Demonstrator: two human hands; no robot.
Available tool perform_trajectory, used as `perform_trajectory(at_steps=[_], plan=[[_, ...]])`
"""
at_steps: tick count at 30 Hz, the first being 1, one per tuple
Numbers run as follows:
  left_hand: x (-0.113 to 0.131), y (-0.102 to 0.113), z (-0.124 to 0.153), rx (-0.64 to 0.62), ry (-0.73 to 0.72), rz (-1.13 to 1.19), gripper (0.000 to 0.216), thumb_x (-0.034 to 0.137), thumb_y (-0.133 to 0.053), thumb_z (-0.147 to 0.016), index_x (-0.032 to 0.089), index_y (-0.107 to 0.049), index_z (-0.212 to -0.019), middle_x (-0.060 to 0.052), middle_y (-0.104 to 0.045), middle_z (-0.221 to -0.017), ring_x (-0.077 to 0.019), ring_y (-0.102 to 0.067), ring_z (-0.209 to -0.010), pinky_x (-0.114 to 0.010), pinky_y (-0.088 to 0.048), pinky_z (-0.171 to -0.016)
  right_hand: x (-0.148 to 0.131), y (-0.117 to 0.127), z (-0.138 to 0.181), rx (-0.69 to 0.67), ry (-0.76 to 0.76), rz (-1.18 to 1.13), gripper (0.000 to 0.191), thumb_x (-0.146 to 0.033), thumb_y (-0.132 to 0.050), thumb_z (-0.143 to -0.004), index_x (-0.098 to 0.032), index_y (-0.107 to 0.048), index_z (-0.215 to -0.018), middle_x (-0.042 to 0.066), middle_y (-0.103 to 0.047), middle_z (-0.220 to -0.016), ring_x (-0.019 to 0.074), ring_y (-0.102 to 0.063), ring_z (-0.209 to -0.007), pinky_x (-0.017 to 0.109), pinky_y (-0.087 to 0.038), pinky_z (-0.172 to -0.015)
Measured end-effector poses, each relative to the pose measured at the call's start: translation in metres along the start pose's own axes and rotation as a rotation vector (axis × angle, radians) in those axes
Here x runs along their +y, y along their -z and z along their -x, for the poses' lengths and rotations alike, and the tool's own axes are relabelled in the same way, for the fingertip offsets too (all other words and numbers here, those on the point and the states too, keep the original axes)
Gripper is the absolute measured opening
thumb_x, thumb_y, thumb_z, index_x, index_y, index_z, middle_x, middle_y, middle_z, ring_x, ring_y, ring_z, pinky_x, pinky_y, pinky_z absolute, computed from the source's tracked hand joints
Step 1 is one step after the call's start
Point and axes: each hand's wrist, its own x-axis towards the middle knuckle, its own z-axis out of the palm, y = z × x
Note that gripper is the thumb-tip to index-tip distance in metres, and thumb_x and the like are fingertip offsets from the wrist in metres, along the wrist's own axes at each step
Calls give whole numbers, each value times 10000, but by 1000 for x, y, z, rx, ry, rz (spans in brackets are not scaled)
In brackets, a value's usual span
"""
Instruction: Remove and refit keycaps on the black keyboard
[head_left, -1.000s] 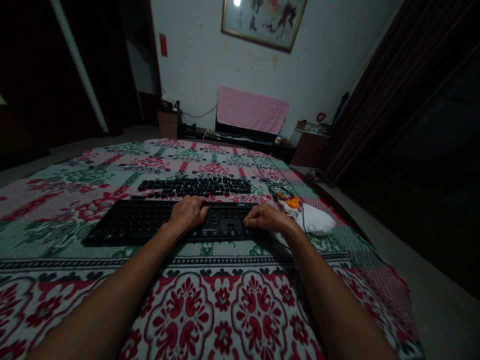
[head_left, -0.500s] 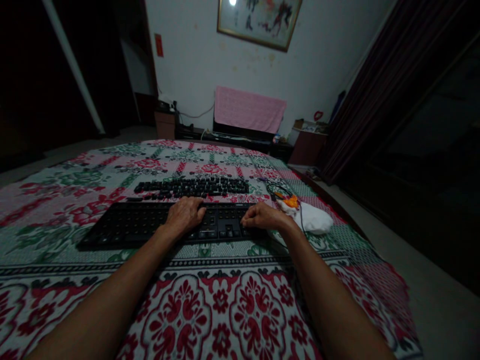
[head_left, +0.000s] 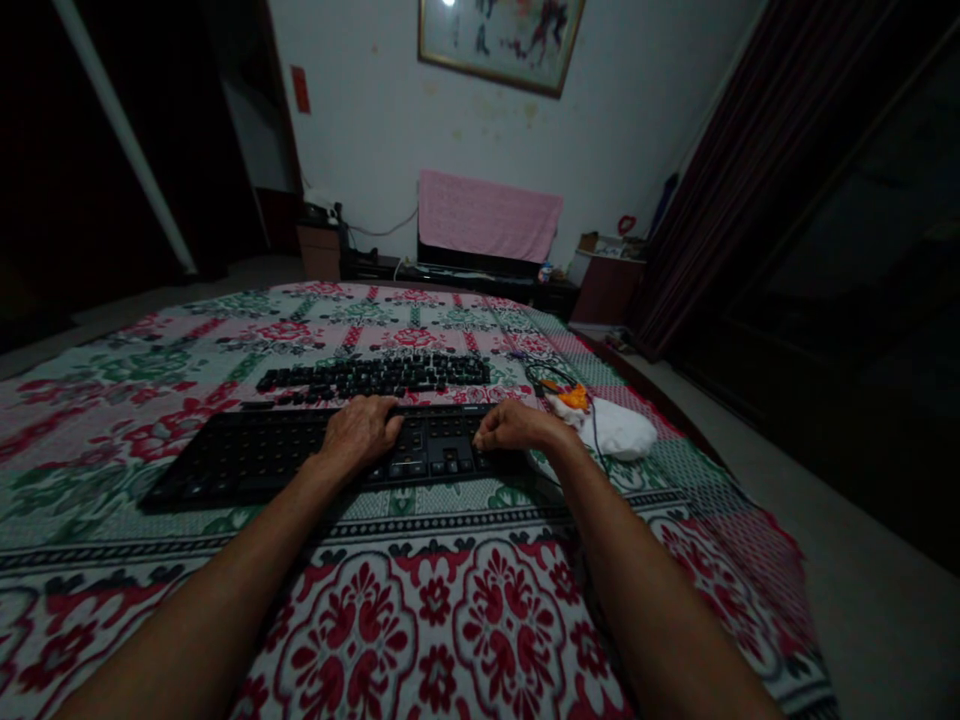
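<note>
A black keyboard (head_left: 240, 462) lies across the patterned bedspread (head_left: 450, 620). My left hand (head_left: 358, 432) rests on its middle, fingers bent over the keys and reaching the far edge. My right hand (head_left: 511, 428) sits on the keyboard's right end, fingers drawn together and pressed down among the keys. What they pinch, if anything, is too dark to tell. Just behind the keyboard lies a row of loose black keycaps (head_left: 375, 375).
A white cloth bundle (head_left: 621, 430) with an orange object (head_left: 574, 398) and a dark cable (head_left: 551, 378) lies right of my right hand. The bed's edge drops to the floor on the right. A pink-covered screen (head_left: 487, 215) stands at the far wall.
Both hands stay on the keyboard in nearly the same pose. The whole view has drifted slightly left and down as my head moved.
</note>
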Motion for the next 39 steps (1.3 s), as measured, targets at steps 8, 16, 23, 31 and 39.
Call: perform_trajectory(at_steps=[8, 16, 23, 31, 39], plan=[[0, 1, -1, -10, -7, -10, 401, 401, -353, -798, 240, -545, -1111, -57, -612, -1061, -220, -522, -989, -312, -418, -799, -10, 1, 4, 14, -27, 70, 173, -236, -568, -638, -129, -694, -686, -31, -534, -517, 57, -406, -466, 171, -304, -445], [-2, 0, -2, -16, -18, -19, 423, 418, -336, -799, 236, -541, -1121, -57, -603, -1090, -233, -527, -995, -330, -426, -798, -1, 1, 5, 46, 16, -29, 196, -249, -592, -647, -140, -700, -770, -22, -625, -629, 61, -470, -528, 164, -345, -503], [-1, 0, -1, -2, -23, -25, 437, 421, -333, -797, 225, -538, -1129, -60, -606, -1084, -238, -525, -1003, -334, -429, -802, 0, -1, 5, 54, -33, -50, 195, -249, -592, -645, -125, -689, -759, -24, -595, -586, 55, -434, -489, 169, -330, -473], [0, 3, 0, -19, -25, -45, 439, 424, -325, -803, 225, -537, -1132, -55, -607, -1089, -227, -528, -1001, -317, -426, -801, -7, -2, 6, 54, -55, -7, 162, -225, -589, -648, -129, -686, -736, -16, -601, -590, 57, -448, -489, 158, -330, -461], [0, 1, -1, -18, -8, -32, 435, 416, -332, -800, 225, -536, -1133, -55, -597, -1111, -234, -521, -1016, -323, -428, -795, -8, -4, 7, 70, -4, 68, 151, -214, -581, -640, -108, -668, -704, -33, -522, -528, 47, -403, -476, 149, -295, -442]])
